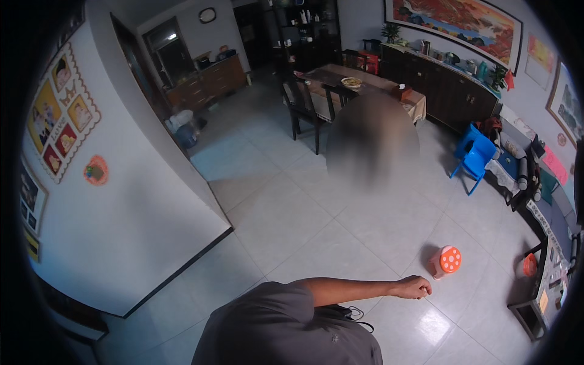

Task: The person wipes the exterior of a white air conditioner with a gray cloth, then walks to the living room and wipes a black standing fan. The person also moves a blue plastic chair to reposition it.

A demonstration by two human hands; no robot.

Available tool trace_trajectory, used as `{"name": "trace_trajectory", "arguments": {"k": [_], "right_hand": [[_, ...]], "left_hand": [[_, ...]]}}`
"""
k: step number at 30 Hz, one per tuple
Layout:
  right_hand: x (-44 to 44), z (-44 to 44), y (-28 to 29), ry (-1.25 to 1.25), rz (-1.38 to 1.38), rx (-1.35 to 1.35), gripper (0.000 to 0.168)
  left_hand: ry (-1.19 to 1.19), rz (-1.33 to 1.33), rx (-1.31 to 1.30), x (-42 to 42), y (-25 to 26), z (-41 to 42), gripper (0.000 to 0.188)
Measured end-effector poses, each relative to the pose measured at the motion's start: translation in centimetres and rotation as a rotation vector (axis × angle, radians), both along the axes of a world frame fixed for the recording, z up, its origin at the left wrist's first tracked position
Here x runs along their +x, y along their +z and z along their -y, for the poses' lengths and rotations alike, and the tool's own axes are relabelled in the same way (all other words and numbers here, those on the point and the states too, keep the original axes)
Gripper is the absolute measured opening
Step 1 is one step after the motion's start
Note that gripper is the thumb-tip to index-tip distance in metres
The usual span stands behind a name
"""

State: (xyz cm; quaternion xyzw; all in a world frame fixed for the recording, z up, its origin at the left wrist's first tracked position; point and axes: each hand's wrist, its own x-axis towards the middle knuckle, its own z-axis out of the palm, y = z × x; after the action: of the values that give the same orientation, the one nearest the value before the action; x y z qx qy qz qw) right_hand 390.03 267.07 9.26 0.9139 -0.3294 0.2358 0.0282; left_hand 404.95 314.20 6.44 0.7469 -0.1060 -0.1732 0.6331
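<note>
From the grey short sleeve at the bottom of the view, my left arm reaches to the right. My left hand (413, 287) is held over the tiled floor (346, 246) with its fingers curled. A small pale spot shows at the fingertips; whether it is a held thing cannot be told. Nearest to the hand, just beyond it, stands a small orange and pink stool (449, 260) with white dots on its seat. Black cords (353, 313) show beside my shirt, below the forearm. My right hand is out of view.
A blurred patch covers the floor by a dining table (328, 75) with dark wooden chairs (305, 112). Blue plastic chairs (477, 155) stand near a sofa (556, 216). A low table (545, 292) is at the right, a white wall corner (200, 200) at the left.
</note>
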Motion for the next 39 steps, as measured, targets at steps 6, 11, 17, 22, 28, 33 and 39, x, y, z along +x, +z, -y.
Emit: {"name": "trace_trajectory", "arguments": {"k": [6, 11, 17, 22, 28, 33, 39], "right_hand": [[-10.6, 6.2, -2.8, -0.191, -0.002, -0.041, 0.034], [-30.3, 16.2, -5.6, -0.429, -0.119, -0.245, 0.034], [-38.2, 11.2, -2.1, -0.845, 0.005, 0.010, 0.041], [-46.6, 8.8, 0.1, -0.849, 0.232, 0.345, 0.043], [-46.0, 8.4, 0.2, -0.893, 0.327, 0.304, 0.040], [-38.0, 6.7, -0.2, -0.839, 0.087, -0.194, 0.022], [-43.7, 7.1, -1.3, -0.936, 0.320, -0.151, 0.028]], "left_hand": [[-0.132, 0.150, -0.033, 0.6, -1.9, 4.6, 0.025], [-0.415, -0.063, -0.005, -0.4, 0.6, 10.9, 0.027], [-0.950, 0.189, -0.017, -13.0, 3.0, 31.7, 0.054], [-1.205, 0.463, -0.080, -24.6, 5.8, 40.3, 0.084], [-1.391, 0.577, -0.125, -28.2, 5.6, 43.7, 0.100], [-1.376, 0.364, -0.217, -28.4, 3.7, 44.3, 0.108], [-1.385, 0.258, -0.139, -30.0, 4.6, 44.0, 0.113]]}}
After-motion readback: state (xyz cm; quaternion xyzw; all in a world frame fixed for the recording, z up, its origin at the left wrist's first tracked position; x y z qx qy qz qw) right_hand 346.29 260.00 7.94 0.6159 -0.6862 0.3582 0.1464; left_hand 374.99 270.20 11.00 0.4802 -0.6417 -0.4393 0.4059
